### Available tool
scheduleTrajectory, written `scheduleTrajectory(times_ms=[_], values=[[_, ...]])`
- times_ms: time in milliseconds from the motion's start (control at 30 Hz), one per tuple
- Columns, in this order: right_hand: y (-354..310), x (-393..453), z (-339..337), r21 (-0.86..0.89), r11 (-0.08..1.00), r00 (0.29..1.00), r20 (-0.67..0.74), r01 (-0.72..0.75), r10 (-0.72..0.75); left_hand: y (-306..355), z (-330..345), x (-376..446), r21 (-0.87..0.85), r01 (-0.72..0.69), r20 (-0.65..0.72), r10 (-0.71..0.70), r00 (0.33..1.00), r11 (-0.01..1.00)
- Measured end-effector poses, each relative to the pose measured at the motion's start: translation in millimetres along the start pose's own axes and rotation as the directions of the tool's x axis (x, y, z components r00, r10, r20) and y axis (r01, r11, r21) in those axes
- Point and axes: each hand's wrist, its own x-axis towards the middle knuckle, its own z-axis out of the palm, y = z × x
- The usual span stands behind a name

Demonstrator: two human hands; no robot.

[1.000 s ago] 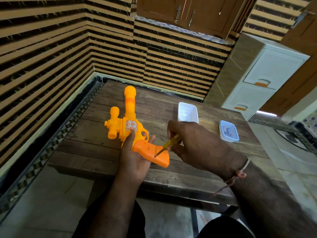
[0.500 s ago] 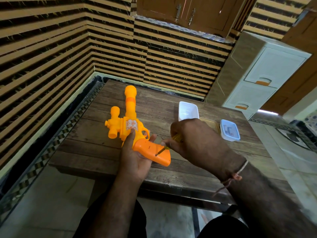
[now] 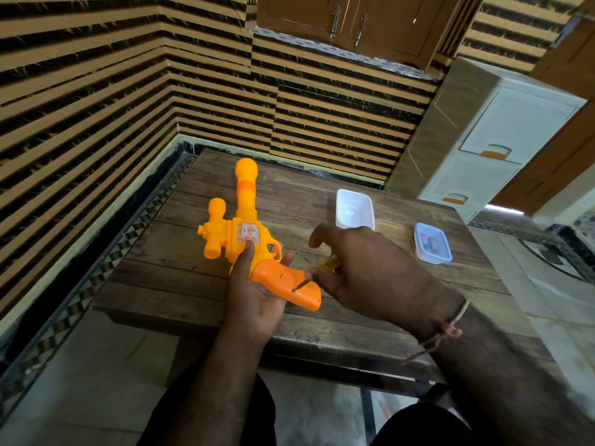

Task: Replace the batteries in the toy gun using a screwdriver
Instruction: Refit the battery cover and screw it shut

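An orange and yellow toy gun (image 3: 245, 233) lies on the wooden table (image 3: 180, 278), barrel pointing away from me. My left hand (image 3: 257, 284) cups its darker orange grip (image 3: 283, 284) from below, thumb pressed on the body. My right hand (image 3: 363, 272) pinches a small yellow-handled screwdriver (image 3: 328, 263). Its metal tip rests in a screw hole on the side of the grip. The index finger of that hand is raised off the handle.
A white open tub (image 3: 354, 212), a tan lid (image 3: 394, 233) and a clear box with a blue rim (image 3: 431, 243) sit at the table's far right. A white drawer cabinet (image 3: 489, 146) stands beyond. The striped wall runs along the left and back.
My right hand has rolled over the screwdriver, wrist turning and index finger lifting. The tip stays in the same hole. The gun and my left hand have barely shifted.
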Motion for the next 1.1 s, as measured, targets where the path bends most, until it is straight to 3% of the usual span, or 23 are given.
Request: scheduleTrajectory(times_ms=[133, 300, 567, 700, 900, 1100], values=[[1.2, -0.2, -2.9, 0.050, 0.999, 0.999, 0.054, 0.006, -0.008, 1.0, -0.9, 0.7, 0.003, 0.004, -0.028, -0.004, 1.000, 1.000], [0.2, 1.2, -3.7, -0.107, 0.994, 0.999, -0.015, -0.037, 0.036, 0.0, -2.5, 2.6, -0.011, -0.001, -0.021, 0.001, 1.000, 1.000], [-0.6, -1.2, -6.2, 0.083, 0.996, 0.997, 0.076, -0.015, 0.008, 2.0, -1.3, 0.1, 0.015, 0.009, -0.026, -0.009, 1.000, 1.000], [-1.5, -1.7, -7.1, -0.065, 0.998, 1.000, 0.015, -0.023, 0.024, 2.3, -1.6, -1.0, 0.010, -0.013, -0.017, 0.013, 1.000, 1.000], [-2.5, -8.7, -2.9, 0.054, 0.996, 0.997, 0.033, 0.067, -0.069, 0.5, -5.0, -0.8, 0.026, -0.001, 0.017, 0.000, 1.000, 1.000], [-3.7, -3.5, -7.4, -0.090, 0.994, 0.998, -0.003, 0.064, -0.064, 0.4, -7.0, 2.7, 0.030, -0.016, -0.011, 0.016, 1.000, 0.999]])
